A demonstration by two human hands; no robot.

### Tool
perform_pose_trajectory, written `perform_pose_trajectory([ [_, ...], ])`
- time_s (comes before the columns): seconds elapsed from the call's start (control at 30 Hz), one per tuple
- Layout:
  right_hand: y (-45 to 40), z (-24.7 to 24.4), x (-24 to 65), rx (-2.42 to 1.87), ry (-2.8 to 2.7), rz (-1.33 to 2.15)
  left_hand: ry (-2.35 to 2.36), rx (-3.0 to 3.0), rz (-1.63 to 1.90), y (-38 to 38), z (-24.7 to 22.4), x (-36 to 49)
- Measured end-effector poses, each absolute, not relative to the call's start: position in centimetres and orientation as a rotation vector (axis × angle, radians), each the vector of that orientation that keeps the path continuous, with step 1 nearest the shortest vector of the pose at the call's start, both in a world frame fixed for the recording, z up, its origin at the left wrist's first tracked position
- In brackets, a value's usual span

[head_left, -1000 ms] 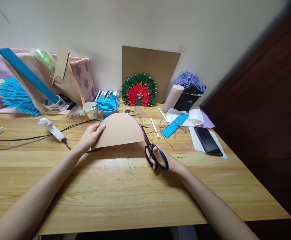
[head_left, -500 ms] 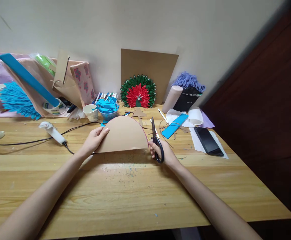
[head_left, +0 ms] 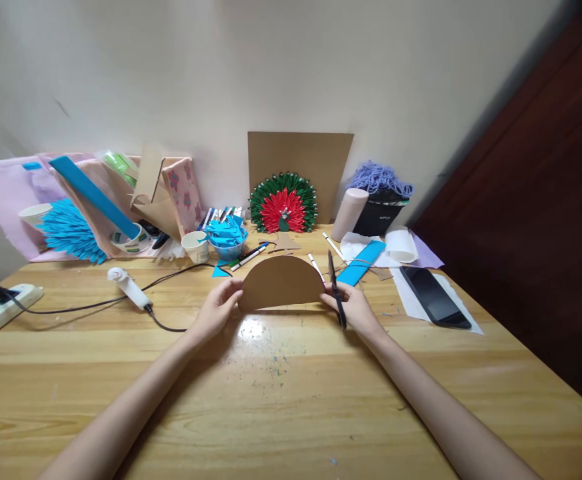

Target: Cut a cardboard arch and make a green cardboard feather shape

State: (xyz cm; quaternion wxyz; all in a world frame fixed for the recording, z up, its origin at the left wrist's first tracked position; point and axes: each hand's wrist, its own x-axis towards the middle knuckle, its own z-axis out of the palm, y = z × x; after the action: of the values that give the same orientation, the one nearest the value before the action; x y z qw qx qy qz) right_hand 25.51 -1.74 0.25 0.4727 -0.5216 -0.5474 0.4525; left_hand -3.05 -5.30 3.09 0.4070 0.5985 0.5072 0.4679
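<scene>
A brown cardboard half-circle (head_left: 281,283) is held up over the wooden table, its curved edge at the top. My left hand (head_left: 219,303) pinches its left end between thumb and fingers. At the opposite end, my right hand (head_left: 353,308) grips the cardboard with thumb and fingertips while also keeping hold of black-handled scissors (head_left: 339,300). The blades point up and away from me. Behind the cardboard, a red and green peacock figure (head_left: 283,203) leans on a square cardboard sheet (head_left: 298,152) against the wall.
A glue gun (head_left: 129,288) with its cord and a power strip (head_left: 8,313) lie left. Behind are a paper cup (head_left: 195,247), a bowl of blue strips (head_left: 227,239) and pens. A blue strip (head_left: 363,263) and a phone (head_left: 435,297) lie right.
The half-circle has tilted, now showing a darker face. My right hand has taken hold of its right end, with the scissors still in hand. The camera view has shifted.
</scene>
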Motion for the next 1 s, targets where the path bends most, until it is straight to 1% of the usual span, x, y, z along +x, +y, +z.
perform_pose_trajectory([
  [0.17,-1.6,0.2,26.1,-1.285,-1.489,1.032,1.173,1.467,1.069,-5.5,2.7,-2.6],
  [0.27,-1.7,0.6,26.1,-1.3,-1.418,1.047,1.156,1.498,0.987,-5.4,2.3,-2.7],
  [0.53,-1.5,1.4,26.4,-1.308,-1.288,1.076,1.222,1.408,1.073,-4.9,1.3,-3.1],
  [0.7,-2.7,1.8,25.3,-1.235,-1.163,1.276,1.255,1.102,1.279,-5.6,2.7,-1.8],
  [0.87,-4.2,1.6,23.4,-1.18,-0.977,1.415,1.017,0.787,1.25,-5.9,2.5,-0.5],
  [1.0,-5.2,1.4,22.6,-1.094,-0.888,1.57,1.049,0.607,1.306,-5.6,1.9,-0.5],
])
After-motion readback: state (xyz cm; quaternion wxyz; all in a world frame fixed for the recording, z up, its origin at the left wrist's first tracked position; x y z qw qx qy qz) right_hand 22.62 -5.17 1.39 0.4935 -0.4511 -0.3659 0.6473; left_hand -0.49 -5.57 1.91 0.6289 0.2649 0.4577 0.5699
